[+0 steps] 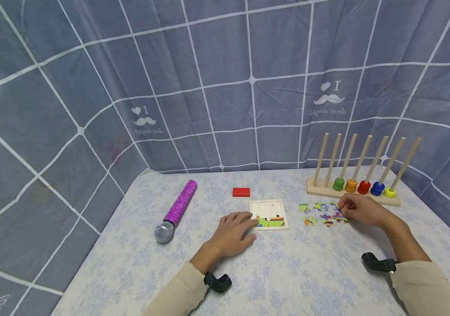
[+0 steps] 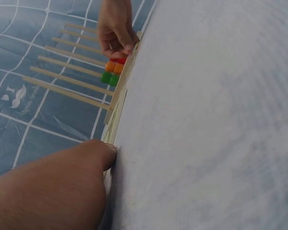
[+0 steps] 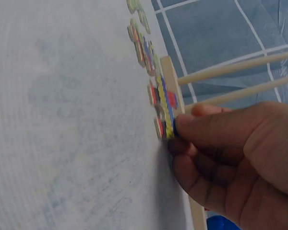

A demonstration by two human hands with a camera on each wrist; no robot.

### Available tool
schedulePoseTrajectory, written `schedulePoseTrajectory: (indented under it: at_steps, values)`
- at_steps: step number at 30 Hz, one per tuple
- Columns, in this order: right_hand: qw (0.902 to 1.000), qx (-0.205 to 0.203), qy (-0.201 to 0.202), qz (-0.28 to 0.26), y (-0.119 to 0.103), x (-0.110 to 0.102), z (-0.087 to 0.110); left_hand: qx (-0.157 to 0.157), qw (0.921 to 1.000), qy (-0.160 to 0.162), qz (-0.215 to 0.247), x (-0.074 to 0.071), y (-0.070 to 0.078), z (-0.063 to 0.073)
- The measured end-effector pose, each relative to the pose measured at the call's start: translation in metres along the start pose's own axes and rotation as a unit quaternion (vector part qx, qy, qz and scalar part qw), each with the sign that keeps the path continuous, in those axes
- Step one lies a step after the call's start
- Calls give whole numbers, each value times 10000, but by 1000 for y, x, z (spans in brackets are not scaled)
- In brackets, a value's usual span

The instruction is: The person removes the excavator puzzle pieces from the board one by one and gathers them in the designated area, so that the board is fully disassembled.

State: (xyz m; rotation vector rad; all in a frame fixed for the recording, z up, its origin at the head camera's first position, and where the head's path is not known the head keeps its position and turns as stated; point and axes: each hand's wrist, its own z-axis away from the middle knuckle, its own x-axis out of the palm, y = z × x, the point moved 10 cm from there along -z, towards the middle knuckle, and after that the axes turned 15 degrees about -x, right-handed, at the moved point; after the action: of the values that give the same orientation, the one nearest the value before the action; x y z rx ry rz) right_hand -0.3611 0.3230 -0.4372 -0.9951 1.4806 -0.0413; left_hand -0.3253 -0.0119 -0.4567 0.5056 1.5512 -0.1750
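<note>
Floral surface; jigsaw tray only bottom-filled; relaxed left hand touches it; right hand pinches one of several unplaced jigsaw pieces.

Indoor table corner, enclosed with hung cloth; home or studio, cannot tell. Blue-grey curtain wrinkled, printed with white tile lines and mirrored "I love simple" lettering, on far, left and right sides. Pale blue-patterned tablecloth. Play-area goods set out: puzzle tray, puzzle pieces, wooden ring stacker, glittery purple microphone. Black band at each wrist.
</note>
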Motion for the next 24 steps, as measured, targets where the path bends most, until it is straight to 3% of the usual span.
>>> schedulePoseTrajectory:
  at_steps: [14, 24]
  values:
    - [9966, 14, -25, 828, -5, -1, -3, -60, 10000, 1, -38, 0, 0, 0]
    - [9965, -42, -181, 820, -6, -1, -1, -24, 10000, 0, -70, 0, 1, 0]
